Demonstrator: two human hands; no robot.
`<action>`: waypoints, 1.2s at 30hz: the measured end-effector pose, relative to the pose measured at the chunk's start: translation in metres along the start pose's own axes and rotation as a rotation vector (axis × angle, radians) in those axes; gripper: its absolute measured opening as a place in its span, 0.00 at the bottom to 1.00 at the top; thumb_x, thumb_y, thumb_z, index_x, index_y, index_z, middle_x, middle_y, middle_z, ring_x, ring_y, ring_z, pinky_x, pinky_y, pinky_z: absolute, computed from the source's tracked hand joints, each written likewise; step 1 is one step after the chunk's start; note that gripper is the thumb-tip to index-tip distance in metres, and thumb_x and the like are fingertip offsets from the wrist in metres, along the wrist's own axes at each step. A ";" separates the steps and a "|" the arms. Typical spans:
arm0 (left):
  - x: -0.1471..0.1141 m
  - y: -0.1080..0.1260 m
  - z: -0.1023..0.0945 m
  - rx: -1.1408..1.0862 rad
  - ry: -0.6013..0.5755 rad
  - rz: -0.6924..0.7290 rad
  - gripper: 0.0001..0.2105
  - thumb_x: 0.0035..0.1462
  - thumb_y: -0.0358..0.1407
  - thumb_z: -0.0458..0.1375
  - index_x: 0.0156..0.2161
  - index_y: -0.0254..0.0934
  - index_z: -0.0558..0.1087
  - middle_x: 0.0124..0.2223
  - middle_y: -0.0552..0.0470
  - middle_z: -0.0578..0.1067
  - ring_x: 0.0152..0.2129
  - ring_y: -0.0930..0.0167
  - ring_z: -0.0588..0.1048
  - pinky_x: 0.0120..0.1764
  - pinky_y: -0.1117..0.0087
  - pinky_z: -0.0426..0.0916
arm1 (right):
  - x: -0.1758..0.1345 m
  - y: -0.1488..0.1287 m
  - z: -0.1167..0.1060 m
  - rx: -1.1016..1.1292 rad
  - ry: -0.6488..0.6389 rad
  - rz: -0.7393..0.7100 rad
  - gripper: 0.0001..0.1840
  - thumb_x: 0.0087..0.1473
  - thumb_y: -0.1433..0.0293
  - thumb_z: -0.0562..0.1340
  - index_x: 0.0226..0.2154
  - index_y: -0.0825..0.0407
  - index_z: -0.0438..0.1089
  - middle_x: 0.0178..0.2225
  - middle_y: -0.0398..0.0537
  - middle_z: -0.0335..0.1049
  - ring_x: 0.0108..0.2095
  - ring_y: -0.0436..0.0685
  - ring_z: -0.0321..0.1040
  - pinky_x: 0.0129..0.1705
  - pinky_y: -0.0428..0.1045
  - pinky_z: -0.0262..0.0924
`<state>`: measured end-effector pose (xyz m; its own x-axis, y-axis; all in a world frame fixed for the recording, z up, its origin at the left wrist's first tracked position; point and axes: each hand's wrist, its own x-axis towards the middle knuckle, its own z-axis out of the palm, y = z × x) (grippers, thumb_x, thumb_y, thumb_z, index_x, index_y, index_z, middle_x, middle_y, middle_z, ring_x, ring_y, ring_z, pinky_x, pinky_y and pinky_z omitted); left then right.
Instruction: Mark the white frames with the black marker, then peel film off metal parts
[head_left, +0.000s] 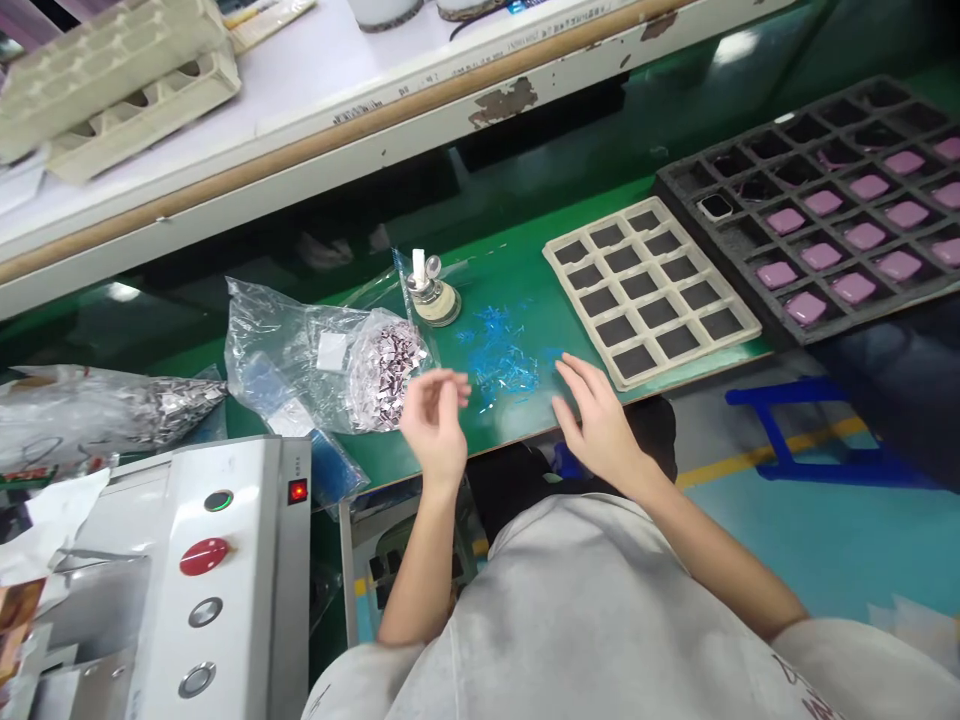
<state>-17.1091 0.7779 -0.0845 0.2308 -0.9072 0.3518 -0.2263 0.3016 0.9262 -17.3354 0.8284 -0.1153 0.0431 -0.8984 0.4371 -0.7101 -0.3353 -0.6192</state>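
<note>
My left hand (435,425) hovers by the table's front edge, its fingers loosely curled and nothing visible in them. Just behind it lies a clear plastic bag (386,365) full of small silvery and dark pieces. My right hand (598,420) has thumb and fingers apart, with its fingertips at a few thin blue strips (553,354) on the green table. A loose pile of blue plastic slivers (501,358) spreads between both hands. Behind the pile stands a small round dispenser bottle (436,303) with a metal top.
To the right are a beige compartment tray (651,285) and a black foam tray (757,240) holding pink square pieces and one watch-like piece (715,207). A white machine (251,570) with buttons stands at left. A shelf (315,130) crosses behind; a blue stool (787,450) is at right.
</note>
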 end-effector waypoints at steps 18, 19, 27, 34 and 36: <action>-0.088 -0.022 -0.027 0.821 -0.311 0.176 0.22 0.78 0.32 0.48 0.71 0.32 0.68 0.77 0.30 0.65 0.76 0.48 0.60 0.73 0.38 0.63 | 0.065 -0.016 0.069 -0.382 -0.219 0.209 0.62 0.70 0.37 0.57 0.81 0.66 0.36 0.82 0.78 0.23 0.82 0.88 0.25 0.80 0.80 0.34; -0.087 -0.022 -0.027 0.831 -0.303 0.185 0.22 0.77 0.32 0.48 0.70 0.31 0.70 0.75 0.30 0.67 0.75 0.47 0.63 0.71 0.38 0.65 | 0.072 -0.015 0.073 -0.382 -0.214 0.213 0.62 0.70 0.37 0.56 0.81 0.66 0.36 0.82 0.78 0.24 0.82 0.88 0.25 0.80 0.80 0.33; -0.067 -0.036 -0.023 0.828 -0.135 0.216 0.10 0.76 0.35 0.56 0.50 0.36 0.79 0.48 0.37 0.77 0.44 0.54 0.74 0.49 0.52 0.72 | 0.131 -0.004 0.098 -0.290 -0.166 0.227 0.59 0.72 0.39 0.52 0.81 0.65 0.35 0.82 0.76 0.27 0.83 0.84 0.27 0.81 0.77 0.31; -0.033 -0.048 0.005 0.771 -0.202 0.234 0.08 0.75 0.34 0.55 0.40 0.41 0.73 0.42 0.41 0.75 0.42 0.54 0.73 0.46 0.53 0.71 | 0.174 0.004 0.107 -0.091 -0.215 0.091 0.52 0.75 0.41 0.43 0.81 0.64 0.41 0.82 0.70 0.41 0.83 0.74 0.37 0.83 0.70 0.35; -0.023 -0.050 0.017 0.724 -0.216 0.240 0.09 0.75 0.33 0.54 0.39 0.42 0.73 0.42 0.41 0.76 0.42 0.54 0.73 0.46 0.54 0.71 | 0.176 0.008 0.099 0.032 -0.215 0.042 0.50 0.75 0.40 0.40 0.80 0.60 0.47 0.81 0.64 0.47 0.82 0.69 0.44 0.83 0.66 0.41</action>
<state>-17.1188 0.7791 -0.1411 -0.0742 -0.9006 0.4283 -0.8232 0.2977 0.4834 -17.2641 0.6392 -0.1081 0.1655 -0.9503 0.2639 -0.6915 -0.3026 -0.6559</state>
